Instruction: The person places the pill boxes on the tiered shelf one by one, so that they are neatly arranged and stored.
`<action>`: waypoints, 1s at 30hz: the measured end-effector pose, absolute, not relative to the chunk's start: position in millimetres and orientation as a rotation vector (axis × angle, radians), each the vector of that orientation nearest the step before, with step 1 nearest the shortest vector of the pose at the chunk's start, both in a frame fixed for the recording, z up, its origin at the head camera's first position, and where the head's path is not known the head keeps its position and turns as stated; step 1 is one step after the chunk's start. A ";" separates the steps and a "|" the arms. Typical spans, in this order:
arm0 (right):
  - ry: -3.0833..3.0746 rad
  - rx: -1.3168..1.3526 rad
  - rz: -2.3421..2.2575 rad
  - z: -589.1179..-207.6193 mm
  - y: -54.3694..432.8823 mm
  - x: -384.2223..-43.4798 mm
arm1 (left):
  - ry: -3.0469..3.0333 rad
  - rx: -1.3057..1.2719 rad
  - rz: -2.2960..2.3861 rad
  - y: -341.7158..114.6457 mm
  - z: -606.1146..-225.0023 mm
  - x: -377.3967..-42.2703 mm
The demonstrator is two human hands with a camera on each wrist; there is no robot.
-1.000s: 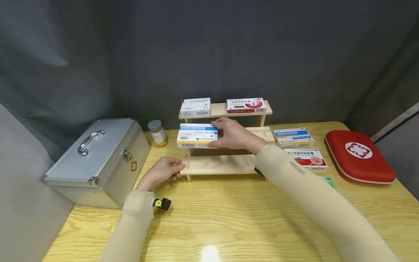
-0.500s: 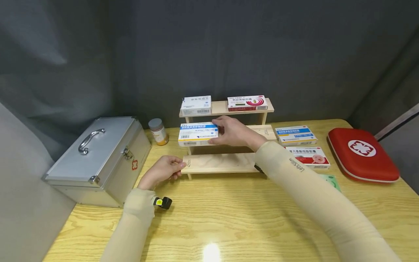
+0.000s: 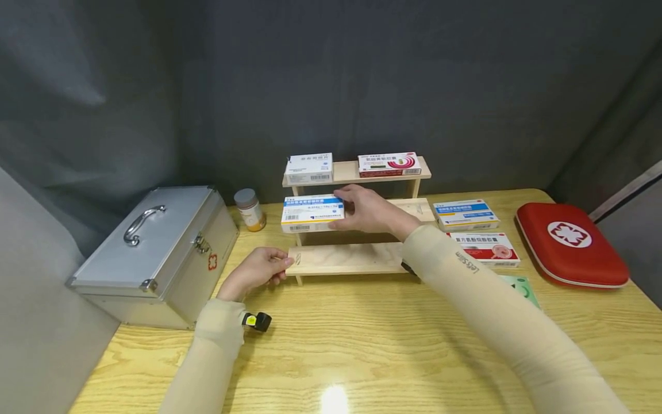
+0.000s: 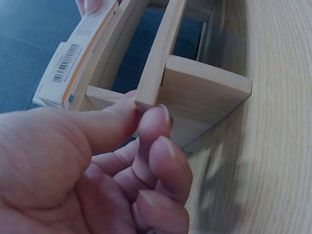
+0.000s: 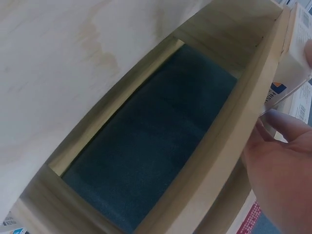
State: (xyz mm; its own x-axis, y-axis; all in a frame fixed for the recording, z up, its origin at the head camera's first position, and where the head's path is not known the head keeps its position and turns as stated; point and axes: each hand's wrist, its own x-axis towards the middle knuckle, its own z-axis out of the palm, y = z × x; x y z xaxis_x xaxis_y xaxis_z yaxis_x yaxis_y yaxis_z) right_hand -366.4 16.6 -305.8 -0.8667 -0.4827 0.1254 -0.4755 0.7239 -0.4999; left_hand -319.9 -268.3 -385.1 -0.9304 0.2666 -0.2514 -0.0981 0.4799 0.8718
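A three-step wooden display rack (image 3: 351,259) stands on the table. My left hand (image 3: 257,269) pinches the left end of its lowest shelf; in the left wrist view the thumb and curled index finger meet on the shelf end (image 4: 156,73). With thumb and fingers, my right hand (image 3: 369,210) grips the right end of a white and blue medicine box (image 3: 312,214) at the left of the middle shelf. In the left wrist view that box (image 4: 80,56) lies against the middle shelf. On the top shelf sit a white medicine box (image 3: 309,168) and a red and white one (image 3: 389,165).
Right of the rack lie another blue and white box (image 3: 465,214), a red and white box (image 3: 488,248), a partly hidden green packet (image 3: 522,290) and a red first-aid case (image 3: 571,244). At left stand a pill bottle (image 3: 250,210) and a silver metal case (image 3: 155,253).
The head view shifts slightly. Both hands keep their places; the box in my right hand stays at the left of the middle shelf with hardly any movement.
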 end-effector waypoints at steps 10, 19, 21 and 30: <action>2.802 -0.807 -0.849 -297.4 39.9 -340.4 | 2.393 0.153 1.404 -266.4 -388.5 -320.9; 2.871 -0.850 -0.892 -280.4 94.0 -293.8 | 2.396 0.149 1.396 -266.7 -388.4 -321.8; 2.912 -0.829 -0.862 -276.2 107.9 -282.6 | 2.399 0.152 1.391 -267.8 -388.3 -321.4; 3.065 -0.719 -0.746 -279.5 171.3 -239.1 | 2.399 0.188 1.382 -271.3 -387.3 -320.6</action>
State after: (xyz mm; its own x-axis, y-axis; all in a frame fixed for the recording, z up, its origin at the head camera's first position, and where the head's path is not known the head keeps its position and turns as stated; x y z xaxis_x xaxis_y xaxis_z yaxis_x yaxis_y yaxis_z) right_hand -239.1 171.3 -279.5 -0.8972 -0.3983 0.1909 -0.4415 0.7953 -0.4154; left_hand -320.6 -271.3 -387.3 -0.9245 0.2918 -0.2452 -0.0657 0.5116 0.8567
